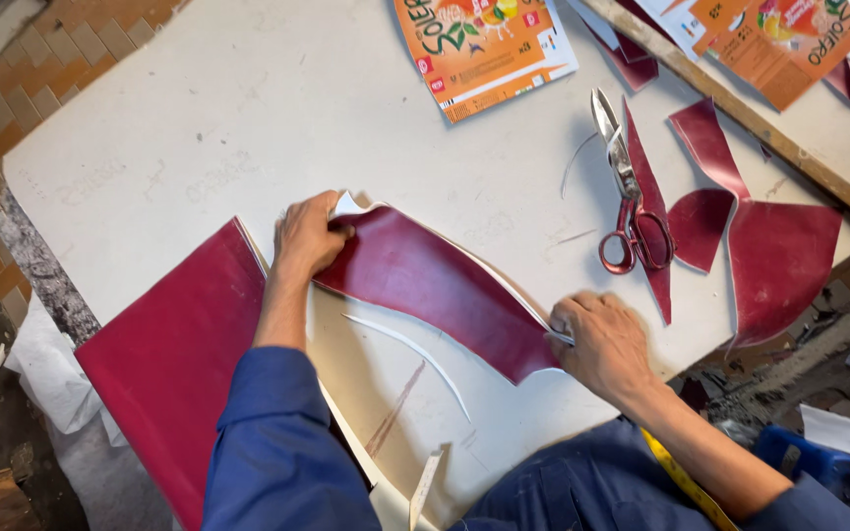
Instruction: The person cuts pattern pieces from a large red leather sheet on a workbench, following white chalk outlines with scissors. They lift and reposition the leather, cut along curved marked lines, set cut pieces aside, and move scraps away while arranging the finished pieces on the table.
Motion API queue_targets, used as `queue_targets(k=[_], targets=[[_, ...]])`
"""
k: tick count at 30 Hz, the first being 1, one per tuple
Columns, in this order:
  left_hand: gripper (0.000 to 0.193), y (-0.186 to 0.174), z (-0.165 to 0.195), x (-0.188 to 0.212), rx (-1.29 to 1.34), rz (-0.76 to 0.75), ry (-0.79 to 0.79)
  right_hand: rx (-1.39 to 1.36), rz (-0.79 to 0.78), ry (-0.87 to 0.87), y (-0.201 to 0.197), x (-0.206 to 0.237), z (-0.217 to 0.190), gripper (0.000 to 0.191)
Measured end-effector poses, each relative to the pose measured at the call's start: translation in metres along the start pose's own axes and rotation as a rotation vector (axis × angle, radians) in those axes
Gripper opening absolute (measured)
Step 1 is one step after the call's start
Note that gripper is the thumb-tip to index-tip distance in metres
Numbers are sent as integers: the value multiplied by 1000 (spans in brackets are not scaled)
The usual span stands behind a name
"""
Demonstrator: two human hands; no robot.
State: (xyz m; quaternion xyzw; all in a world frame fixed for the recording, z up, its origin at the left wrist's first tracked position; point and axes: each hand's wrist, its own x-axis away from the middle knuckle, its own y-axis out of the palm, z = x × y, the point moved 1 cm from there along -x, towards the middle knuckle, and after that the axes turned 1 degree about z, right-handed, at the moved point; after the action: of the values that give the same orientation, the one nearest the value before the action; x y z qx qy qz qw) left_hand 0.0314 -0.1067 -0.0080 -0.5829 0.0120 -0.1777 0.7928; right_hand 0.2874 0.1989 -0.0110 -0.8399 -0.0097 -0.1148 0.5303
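Observation:
A curved piece of dark red leather (435, 285) lies on a white worktable (248, 128), on top of a white pattern sheet that shows along its edges. My left hand (309, 236) presses down on its upper left end with closed fingers. My right hand (604, 342) pinches its lower right edge, with a thin white strip showing at the fingertips. A narrow curved white sliver (415, 356) lies on the table just below the piece.
Red-handled scissors (627, 197) lie to the right among several cut red leather scraps (774, 261). A large red leather sheet (174, 364) hangs over the near left edge. Printed orange cartons (484, 49) lie at the back. A wooden strip (740, 113) crosses the far right.

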Motion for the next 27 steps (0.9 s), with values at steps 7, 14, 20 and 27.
queue_targets(k=[7, 14, 20, 27], targets=[[10, -33, -32, 54, 800, 223, 289, 74, 479, -478, -28, 19, 42, 23], [31, 0, -35, 92, 35, 104, 380, 205, 242, -663, 0, 28, 63, 23], [40, -9, -25, 105, -182, -39, 368, 240, 49, -596, 6, 31, 63, 36], [40, 18, 20, 101, -244, 155, 300, 150, -73, -476, -14, 31, 49, 36]])
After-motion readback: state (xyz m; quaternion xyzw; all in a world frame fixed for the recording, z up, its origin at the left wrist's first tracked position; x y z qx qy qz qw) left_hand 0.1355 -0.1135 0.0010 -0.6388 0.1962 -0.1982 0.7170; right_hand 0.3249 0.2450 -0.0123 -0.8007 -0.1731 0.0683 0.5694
